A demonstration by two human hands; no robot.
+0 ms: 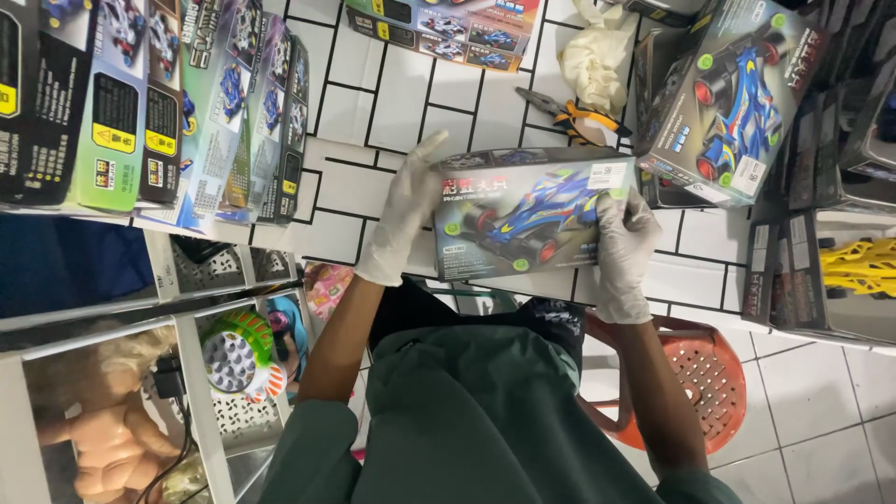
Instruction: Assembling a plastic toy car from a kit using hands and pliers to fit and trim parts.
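At the far left a row of toy car boxes (pixel 159 103) stands on end, packed side by side so their narrow printed spines face up. Below them a white wire shelf (pixel 201 373) holds a round plastic toy (pixel 238 353) in green, orange and white, and a bare plastic doll (pixel 112 439) lies in the next bay.

The left hand (pixel 401 219), in a thin whitish glove, lies flat along the left end of a toy car box (pixel 523 215), fingers stretched up its short edge, bracing it. The box is glossy cardboard, long and flat, with a blue racing car printed on a grey ground; it is held level over the white tiled surface (pixel 355 177), picture side up, in front of the person's chest. The right hand (pixel 623 247), gloved the same way, is closed on the right end, thumb on the face and fingers apparently curled underneath, so the box is clamped between both hands.

Behind it lie pliers (pixel 571 117) with orange and black handles and a crumpled pale glove (pixel 597 56). To the right a larger car box (pixel 723 98) leans tilted, and a red perforated plastic stool (pixel 695 373) stands on the floor.
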